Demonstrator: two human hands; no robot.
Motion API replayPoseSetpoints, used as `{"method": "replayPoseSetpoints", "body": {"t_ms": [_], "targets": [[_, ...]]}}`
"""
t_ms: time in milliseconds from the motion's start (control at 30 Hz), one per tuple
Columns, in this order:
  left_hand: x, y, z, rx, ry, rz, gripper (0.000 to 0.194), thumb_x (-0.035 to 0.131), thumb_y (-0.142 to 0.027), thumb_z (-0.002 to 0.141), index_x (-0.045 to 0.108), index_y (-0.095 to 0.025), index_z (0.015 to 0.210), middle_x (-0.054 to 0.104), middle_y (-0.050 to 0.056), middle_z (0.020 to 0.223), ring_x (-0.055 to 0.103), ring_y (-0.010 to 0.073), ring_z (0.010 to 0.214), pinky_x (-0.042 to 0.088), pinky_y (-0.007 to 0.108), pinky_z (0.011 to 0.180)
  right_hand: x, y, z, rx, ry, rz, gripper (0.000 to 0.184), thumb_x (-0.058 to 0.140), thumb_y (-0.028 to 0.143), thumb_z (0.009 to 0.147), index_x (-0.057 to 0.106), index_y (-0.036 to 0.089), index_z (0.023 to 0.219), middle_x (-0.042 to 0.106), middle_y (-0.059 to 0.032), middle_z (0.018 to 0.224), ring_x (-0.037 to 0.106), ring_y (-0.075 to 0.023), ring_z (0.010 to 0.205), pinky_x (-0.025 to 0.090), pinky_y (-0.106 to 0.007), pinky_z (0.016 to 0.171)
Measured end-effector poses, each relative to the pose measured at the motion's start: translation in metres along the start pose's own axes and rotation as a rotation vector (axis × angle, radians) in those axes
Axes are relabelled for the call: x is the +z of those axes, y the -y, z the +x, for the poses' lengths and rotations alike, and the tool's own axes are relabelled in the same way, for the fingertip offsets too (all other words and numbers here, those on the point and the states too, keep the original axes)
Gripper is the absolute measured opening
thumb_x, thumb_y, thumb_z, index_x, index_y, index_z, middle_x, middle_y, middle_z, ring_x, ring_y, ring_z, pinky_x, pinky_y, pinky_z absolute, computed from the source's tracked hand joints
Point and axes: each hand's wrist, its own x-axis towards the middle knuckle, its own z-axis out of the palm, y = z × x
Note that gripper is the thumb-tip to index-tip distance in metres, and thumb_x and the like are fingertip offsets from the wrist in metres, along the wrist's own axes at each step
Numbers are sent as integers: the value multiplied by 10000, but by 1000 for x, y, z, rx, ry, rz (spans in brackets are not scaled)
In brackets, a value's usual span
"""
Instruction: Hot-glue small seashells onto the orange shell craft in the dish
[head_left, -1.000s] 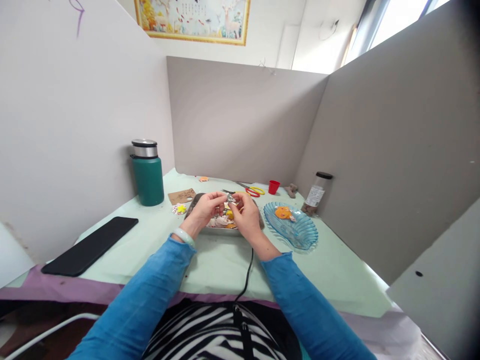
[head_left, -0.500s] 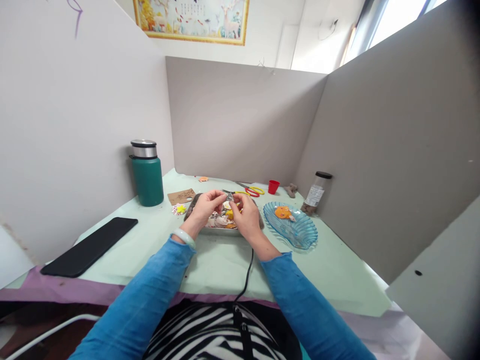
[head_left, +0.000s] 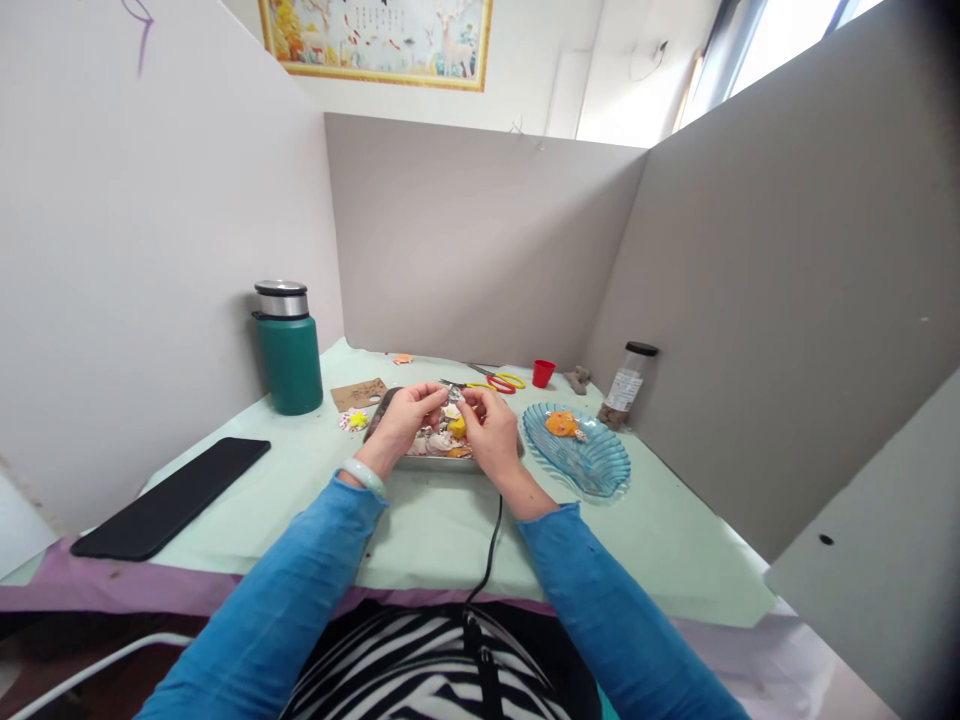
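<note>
Above a shallow, rectangular silver metal tray [head_left: 439, 464] of pale and yellow pieces [head_left: 441, 442], the left hand [head_left: 409, 420] and right hand [head_left: 492, 428] pinch a small, shiny greyish object [head_left: 453, 396]; a loosened pinch could lose it among those pieces. Beyond, red-and-yellow-handled metal scissors [head_left: 500, 386] could nick either hand.

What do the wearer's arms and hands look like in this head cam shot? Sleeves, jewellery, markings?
Both hands are gloveless: left hand, right hand. Plain blue left sleeve and matching right sleeve, lightly creased, no markings visible. A smooth, pale greenish bangle circles the left wrist; none shows on the right.
</note>
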Motion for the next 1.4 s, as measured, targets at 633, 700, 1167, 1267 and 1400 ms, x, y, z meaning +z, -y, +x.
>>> {"method": "replayPoseSetpoints", "body": {"t_ms": [633, 700, 1167, 1267, 1400], "targets": [[0, 1, 0, -44, -34, -22, 384, 824, -383, 640, 660, -128, 875, 581, -9, 660, 458, 59, 466, 375, 220, 459, -1, -9, 4, 120, -27, 43, 173, 603, 362, 855, 697, 221, 887, 705, -32, 842, 596, -181, 723, 462, -301, 701], [1, 1, 0, -28, -20, -1, 386, 836, -355, 623, 656, -133, 882, 555, -26, 619, 461, 65, 472, 383, 221, 466, -1, -8, 5, 163, -17, 79, 177, 611, 370, 845, 698, 221, 883, 706, -27, 830, 596, -177, 720, 464, -297, 697], [0, 2, 0, -2, -8, 42, 331, 805, -385, 646, 626, -137, 774, 519, -38, 552, 438, 65, 466, 380, 204, 459, 0, -11, 10, 341, 7, 259, 288, 653, 451, 767, 687, 179, 856, 697, -19, 773, 602, -162, 686, 483, -282, 662], [0, 1, -1, 11, -12, 59, 352, 768, -448, 684, 608, -136, 714, 520, -27, 576, 436, 63, 472, 389, 207, 458, -3, -13, 12, 284, 6, 185, 258, 625, 425, 794, 690, 186, 865, 704, -17, 788, 614, -164, 704, 485, -287, 696], [0, -1, -1, -22, -69, 80, 422, 740, -530, 682, 611, -129, 702, 535, -12, 609, 431, 64, 468, 383, 213, 438, -27, -26, 26, 166, -6, -96, 204, 587, 359, 832, 703, 194, 860, 717, -27, 837, 625, -169, 748, 465, -295, 755]]}}
